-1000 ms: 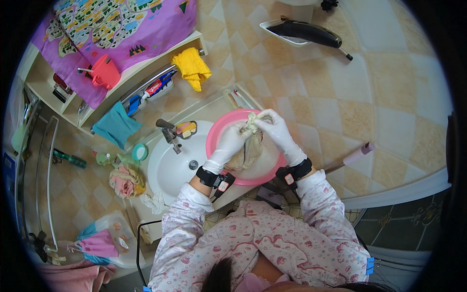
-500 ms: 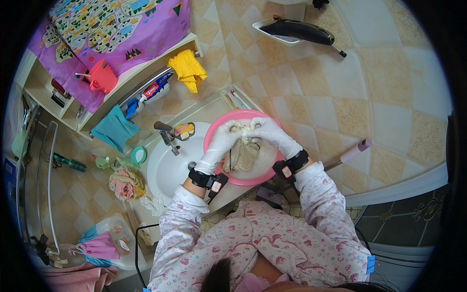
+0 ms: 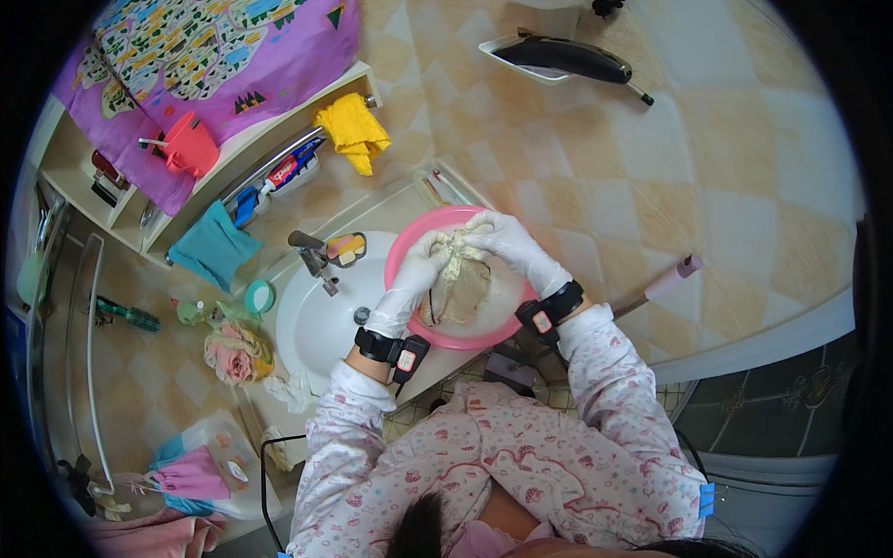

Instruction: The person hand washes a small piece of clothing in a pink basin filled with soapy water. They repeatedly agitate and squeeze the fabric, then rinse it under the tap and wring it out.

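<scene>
A pink round basin (image 3: 402,249) holds cloudy, whitish water (image 3: 503,296). Over it hangs a wet beige cloth (image 3: 465,288), its lower part in the basin and its paler gathered edge at the top. My left hand (image 3: 416,275), in a white glove, pinches that edge from the left. From the right, my gloved right hand (image 3: 513,249) grips the same edge, close beside the left. A dark cord or strip runs along the cloth's left side. What lies under the water is hidden.
Left of the basin is a white sink (image 3: 302,307) with a metal faucet (image 3: 316,259). Pink artificial flowers (image 3: 236,353) and a green round tub (image 3: 259,297) stand beside it. A turquoise cloth (image 3: 214,246) and a yellow cloth (image 3: 354,135) hang from the shelf rail.
My hands have drawn slightly apart along the cloth's upper edge, so more of the pale gathered band shows between them. Both still hold it over the basin. The whole view has shifted slightly.
</scene>
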{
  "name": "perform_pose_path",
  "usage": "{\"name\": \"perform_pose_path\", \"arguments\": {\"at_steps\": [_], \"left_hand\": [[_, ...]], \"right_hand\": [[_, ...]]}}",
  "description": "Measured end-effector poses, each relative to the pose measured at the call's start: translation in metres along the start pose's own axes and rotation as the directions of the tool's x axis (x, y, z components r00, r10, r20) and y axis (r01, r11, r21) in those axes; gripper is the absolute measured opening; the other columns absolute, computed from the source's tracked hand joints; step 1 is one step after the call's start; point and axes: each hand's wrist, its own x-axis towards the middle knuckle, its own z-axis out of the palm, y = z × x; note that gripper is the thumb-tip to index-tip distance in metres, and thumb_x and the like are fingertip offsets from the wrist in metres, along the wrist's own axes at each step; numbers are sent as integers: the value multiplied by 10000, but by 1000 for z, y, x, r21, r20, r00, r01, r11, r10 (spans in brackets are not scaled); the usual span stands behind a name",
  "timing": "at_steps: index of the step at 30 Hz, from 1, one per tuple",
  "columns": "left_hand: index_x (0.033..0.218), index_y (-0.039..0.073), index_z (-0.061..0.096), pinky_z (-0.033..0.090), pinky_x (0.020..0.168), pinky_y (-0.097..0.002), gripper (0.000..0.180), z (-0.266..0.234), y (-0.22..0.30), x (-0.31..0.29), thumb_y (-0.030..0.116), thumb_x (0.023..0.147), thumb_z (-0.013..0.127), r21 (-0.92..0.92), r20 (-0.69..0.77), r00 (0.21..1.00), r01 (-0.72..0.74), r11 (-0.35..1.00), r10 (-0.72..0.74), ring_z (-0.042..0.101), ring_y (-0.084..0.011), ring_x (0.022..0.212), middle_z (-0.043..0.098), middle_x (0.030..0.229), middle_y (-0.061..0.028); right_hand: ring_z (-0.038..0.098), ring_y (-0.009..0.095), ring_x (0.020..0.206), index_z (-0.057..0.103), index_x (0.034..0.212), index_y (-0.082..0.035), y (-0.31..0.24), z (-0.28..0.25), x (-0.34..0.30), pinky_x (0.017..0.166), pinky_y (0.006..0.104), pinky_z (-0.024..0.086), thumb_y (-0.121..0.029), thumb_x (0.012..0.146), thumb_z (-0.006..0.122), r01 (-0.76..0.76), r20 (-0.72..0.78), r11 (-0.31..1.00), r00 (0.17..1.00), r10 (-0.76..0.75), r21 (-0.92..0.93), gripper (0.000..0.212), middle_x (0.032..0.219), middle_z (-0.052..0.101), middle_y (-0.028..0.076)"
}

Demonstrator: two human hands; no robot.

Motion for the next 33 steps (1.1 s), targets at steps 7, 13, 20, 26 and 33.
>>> {"name": "perform_pose_path", "arguments": {"at_steps": [7,13,20,26,33], "left_hand": [[939,38,557,450,704,-211,98,6,3,-8,-20,861,547,119,8,992,-128,985,128,531,-76,769,562,840,11],[874,31,558,427,581,-213,34,16,2,-12,3,861,572,365,-80,995,-33,931,67,510,-52,662,550,723,25],[915,22,554,454,617,-242,59,25,2,-12,21,856,563,128,-50,999,-15,992,21,535,-99,696,582,781,-18],[998,30,563,443,659,-204,120,11,-2,-5,17,883,532,70,-67,995,-68,995,73,529,-76,734,577,827,-6],[950,35,573,438,639,-209,77,7,4,-3,30,880,542,89,-33,999,-29,996,32,522,-68,719,570,808,2]], "right_hand": [[579,79,668,628,833,-66,14,10,-5,571,236,474,-198,769,729,12,-80,998,997,-17,-64,178,751,614,-7],[607,280,631,610,771,-54,13,22,-2,594,377,478,-183,708,632,-39,-361,671,866,-347,-740,145,706,621,157],[622,264,738,620,866,-67,15,20,2,667,367,514,-167,768,614,-148,-349,855,936,-41,-498,140,814,643,128],[618,143,887,601,1076,-41,13,-1,-18,755,281,527,-176,861,611,-95,188,925,982,25,369,254,964,626,13],[628,193,834,606,999,-26,10,6,-11,683,326,518,-172,834,629,-44,-114,999,993,42,-19,222,971,643,70]]}}
